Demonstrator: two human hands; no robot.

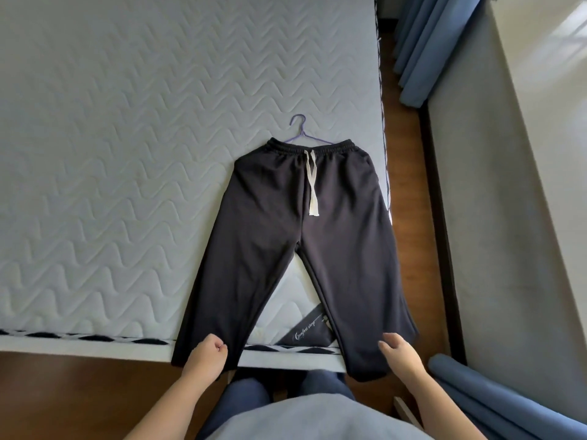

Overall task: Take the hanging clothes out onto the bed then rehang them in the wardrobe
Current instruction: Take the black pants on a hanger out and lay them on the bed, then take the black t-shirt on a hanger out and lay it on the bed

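Left hand grips trousers overhanging the bed edge; right hand loose-fingered.

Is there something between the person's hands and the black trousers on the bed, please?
Nothing visible stands between. The left hand is curled on the hem of one leg of the trousers; the right hand is open at the other leg. The wardrobe is not in view.
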